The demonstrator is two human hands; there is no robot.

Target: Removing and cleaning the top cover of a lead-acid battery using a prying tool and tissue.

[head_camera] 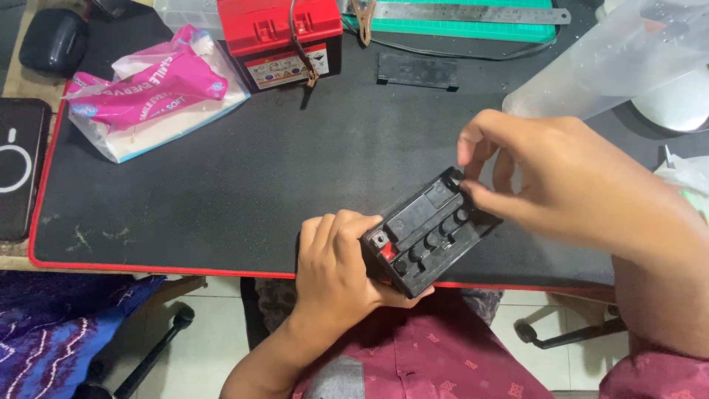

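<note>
**Two hands on a small black battery at the mat's near edge**

Head view: the left hand point(336, 270) is clenched around the near end of a small black battery point(428, 233), which sits tilted over the front edge of the black desk mat point(221, 185), just above the person's lap. The battery's top faces up, showing a row of round ports and a red terminal at its near corner. The right hand point(561, 181) pinches the battery's far corner between thumb and fingertips point(467, 148).

Farther back lie a red-topped battery point(281, 37) with a brown cord draped over it, a pink tissue pack point(159, 89), a flat black strip point(417, 72), a steel ruler point(473, 12) on a green cutting mat point(473, 29), and a clear plastic bag point(613, 59).
</note>
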